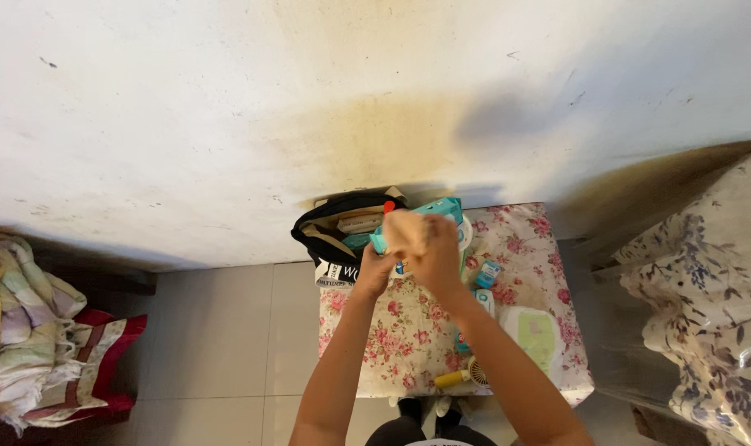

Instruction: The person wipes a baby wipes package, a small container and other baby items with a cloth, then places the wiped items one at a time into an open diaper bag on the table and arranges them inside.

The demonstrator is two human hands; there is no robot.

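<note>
Head view: left hand (374, 272) and right hand (431, 248) meet over the floral-covered table (408, 330), blurred, fingers together gripping a teal packet (441, 208). Grip detail unclear. Black bag (326, 231) at table's far edge, partly hidden behind hands.

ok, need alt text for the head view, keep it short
Seen from above, a person's left hand and right hand are pressed together over a teal packet on a small table with a floral cloth, against a stained white wall. A black bag stands at the table's far edge; folded cloths lie to the left.
</note>
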